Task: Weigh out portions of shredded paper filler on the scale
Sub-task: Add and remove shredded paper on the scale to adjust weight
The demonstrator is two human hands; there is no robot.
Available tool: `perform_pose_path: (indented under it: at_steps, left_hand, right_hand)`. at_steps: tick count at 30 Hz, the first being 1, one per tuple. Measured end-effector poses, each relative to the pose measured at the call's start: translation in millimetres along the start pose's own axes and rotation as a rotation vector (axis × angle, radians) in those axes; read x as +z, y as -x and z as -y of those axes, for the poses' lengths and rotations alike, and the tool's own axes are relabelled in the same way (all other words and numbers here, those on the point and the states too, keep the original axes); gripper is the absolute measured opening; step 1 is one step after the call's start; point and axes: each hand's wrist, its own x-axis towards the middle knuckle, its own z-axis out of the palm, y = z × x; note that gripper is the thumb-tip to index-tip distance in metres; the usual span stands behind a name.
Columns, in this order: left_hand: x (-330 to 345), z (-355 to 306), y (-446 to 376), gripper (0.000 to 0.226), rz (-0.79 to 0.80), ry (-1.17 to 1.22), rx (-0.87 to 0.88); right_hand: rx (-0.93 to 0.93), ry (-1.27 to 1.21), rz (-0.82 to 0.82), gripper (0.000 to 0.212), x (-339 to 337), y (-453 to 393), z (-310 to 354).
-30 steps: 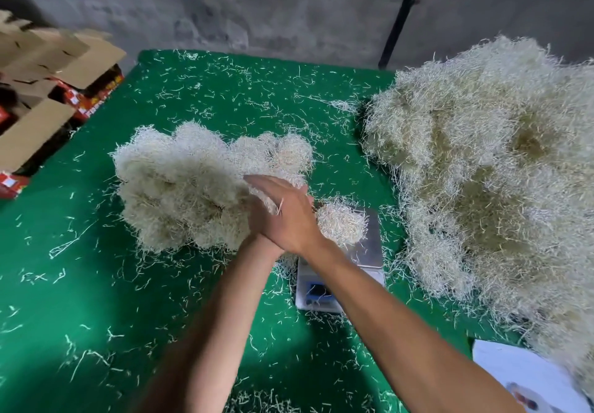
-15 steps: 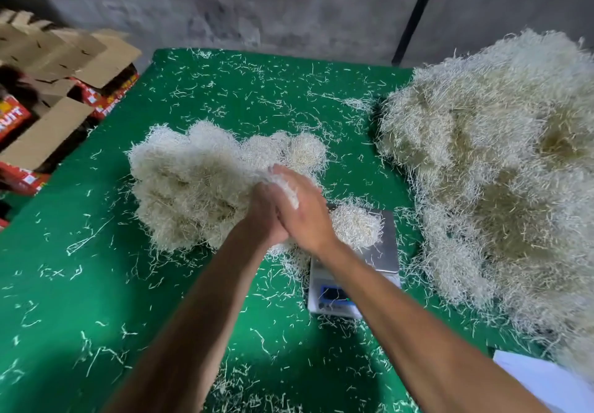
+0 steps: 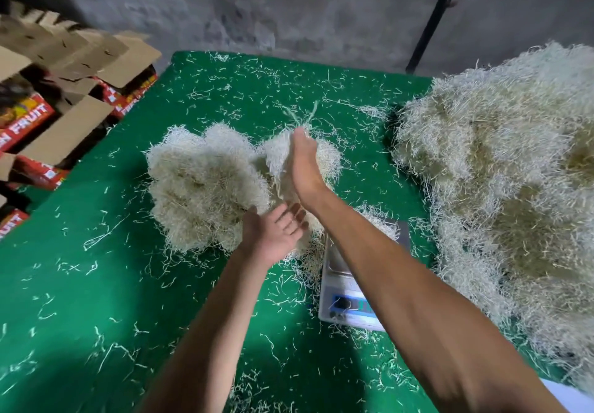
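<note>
the right hand (image 3: pixel 303 168) reaches forward over the weighed clumps of shredded paper filler (image 3: pixel 205 184) on the green bench (image 3: pixel 96 300), its fingers straight, strands flying off their tips. the left hand (image 3: pixel 273 235) hangs palm-up, fingers relaxed, beside the digital scale (image 3: pixel 348 297). the bulk pile (image 3: pixel 501 187) lies right.

Right hand (image 3: pixel 303 168) thrust forward from left hand (image 3: pixel 273 235); strands (image 3: pixel 300 118) flying.

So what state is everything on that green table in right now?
Scale: display lit, reading illegible, partly behind an arm.
Big heap: loose, piled at right.
Smaller pile: clumped left of the scale.
Left hand: open, palm up.
Right hand: extended, shreds at its fingertips.
Cardboard boxes: flaps open.
</note>
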Motion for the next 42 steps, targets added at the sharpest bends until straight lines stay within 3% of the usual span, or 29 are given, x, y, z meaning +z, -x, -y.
perform_pose_path:
  at_steps: [2,4,7,10,13,16,22,32,38,42]
  left_hand:
    - [0,5,1,0.073,-0.018,0.173,0.017]
    - [-2,6,0,0.059,-0.079,0.173,0.025]
    - [-2,14,-7,0.069,-0.146,0.217,-0.004]
    - [9,22,-6,0.066,-0.169,0.193,-0.036]
    - [18,36,-2,0.064,-0.161,0.175,-0.012]
    - [25,58,1,0.063,-0.141,0.175,0.007]
    - [36,92,9,0.059,-0.093,0.149,0.013]
    - [45,116,9,0.057,-0.074,0.142,-0.016]
    - [51,116,2,0.053,-0.133,0.07,0.036]
    - [57,114,-3,0.044,-0.267,-0.121,0.196]
  right_hand:
    - [0.019,-0.015,0.035,0.045,1,-5,6]
    - [0.103,0.029,0.086,0.06,-2,4,-9]
    - [0.125,0.056,0.075,0.043,-12,34,-44]
    - [0.123,-0.029,-0.024,0.064,-23,54,-68]
    - [0.123,-0.139,-0.102,0.068,-37,71,-81]
    - [0.128,-0.297,-0.168,0.061,-57,92,-89]
    - [0.152,-0.377,-0.321,0.05,-104,119,-91]
    - [0.153,-0.453,-0.396,0.054,-137,144,-116]
    - [0.096,-0.566,-0.361,0.048,-152,140,-127]
    - [0.114,-0.419,-0.501,0.036,-177,136,-141]
